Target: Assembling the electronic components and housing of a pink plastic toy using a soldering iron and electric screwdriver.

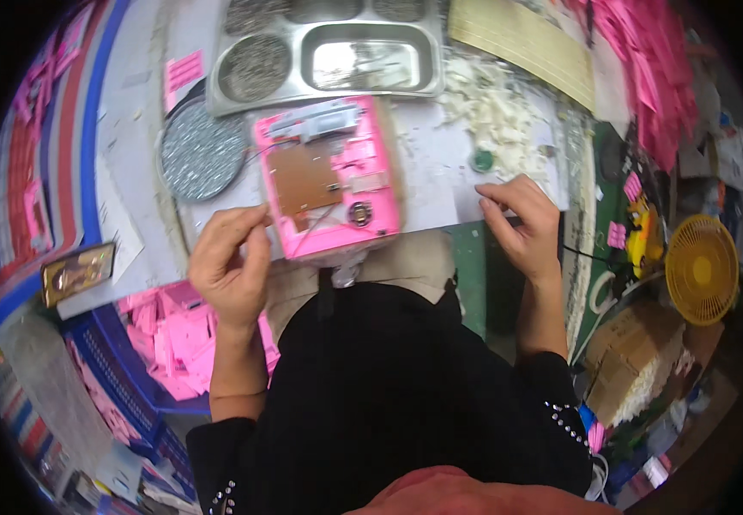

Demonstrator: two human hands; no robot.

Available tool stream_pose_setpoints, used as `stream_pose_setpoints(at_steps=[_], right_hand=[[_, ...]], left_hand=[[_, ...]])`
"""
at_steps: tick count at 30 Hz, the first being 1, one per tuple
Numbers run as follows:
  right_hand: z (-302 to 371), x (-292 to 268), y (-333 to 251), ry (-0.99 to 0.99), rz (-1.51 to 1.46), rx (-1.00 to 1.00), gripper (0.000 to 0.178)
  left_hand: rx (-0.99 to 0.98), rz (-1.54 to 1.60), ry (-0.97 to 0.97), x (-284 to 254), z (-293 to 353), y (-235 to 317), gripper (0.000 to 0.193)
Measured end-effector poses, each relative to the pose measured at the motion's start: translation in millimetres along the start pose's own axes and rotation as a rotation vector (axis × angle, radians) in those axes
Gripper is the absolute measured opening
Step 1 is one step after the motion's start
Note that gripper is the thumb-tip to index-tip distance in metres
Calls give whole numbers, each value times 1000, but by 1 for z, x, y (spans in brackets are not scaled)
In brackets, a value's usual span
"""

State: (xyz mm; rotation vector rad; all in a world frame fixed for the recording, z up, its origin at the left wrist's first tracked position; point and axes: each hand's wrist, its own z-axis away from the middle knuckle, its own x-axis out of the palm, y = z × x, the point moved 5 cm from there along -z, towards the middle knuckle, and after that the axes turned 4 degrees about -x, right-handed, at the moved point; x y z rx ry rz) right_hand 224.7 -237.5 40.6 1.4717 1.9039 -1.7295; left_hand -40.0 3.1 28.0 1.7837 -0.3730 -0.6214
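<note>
A pink plastic case (377, 163) lies at the table's near edge, with a brown circuit board (303, 178), thin wires, a small round metal part (359, 214) and a grey part (316, 122) along its far end. At the case's left edge is my left hand (232, 264), fingers curled and thumb drawn in to the fingertips; anything pinched there is too small to make out. My right hand (524, 230) hovers over the table edge to the right, apart from the case. Its index finger and thumb are bent close together, and what they hold, if anything, cannot be seen.
Beyond the case stands a metal compartment tray (329, 101) with small metal parts. A round dish (202, 150) of silvery pieces sits left of the case. White pieces (504, 120) are heaped at right, beside a green round thing (480, 160). Below left, a blue bin (178, 403) holds pink parts.
</note>
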Motion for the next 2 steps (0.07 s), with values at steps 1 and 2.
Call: stream_pose_setpoints(at_steps=[1, 2], right_hand=[[2, -9, 7, 3, 34, 25, 16], [3, -19, 16, 9, 70, 50, 15]], left_hand=[[-6, 15, -2, 0, -2, -2, 22], [-17, -10, -29, -2, -3, -7, 22]])
